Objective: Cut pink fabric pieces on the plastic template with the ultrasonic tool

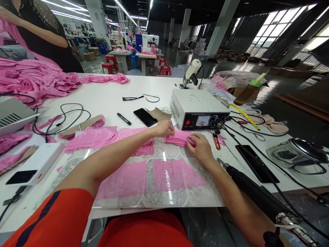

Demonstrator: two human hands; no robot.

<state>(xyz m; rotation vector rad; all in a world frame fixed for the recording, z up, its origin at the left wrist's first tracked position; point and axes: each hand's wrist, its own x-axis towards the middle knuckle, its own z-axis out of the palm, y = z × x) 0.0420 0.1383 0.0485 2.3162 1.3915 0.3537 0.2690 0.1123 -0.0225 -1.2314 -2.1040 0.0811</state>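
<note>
A folded stack of pink fabric [177,138] lies in front of the grey control box. My left hand [165,129] is at its left end, with the fingers curled in on the fabric's upper edge. At the right end, my right hand [202,148] pinches the fabric between thumb and fingers. Pink lace pieces [131,135] are spread to the left of my hands. Nearer to me, two flat pink pieces [174,175] show under a clear, shiny sheet [164,200]. A black handheld tool with a metal tip [246,185] is beside my right forearm.
The control box [200,106] stands behind my hands. Orange-handled snips [216,140], a phone [145,116], a marker [124,118] and a glass pot [295,154] are about the table. Cables run along the right. A person [43,37] handles a pink fabric pile [33,79] at left.
</note>
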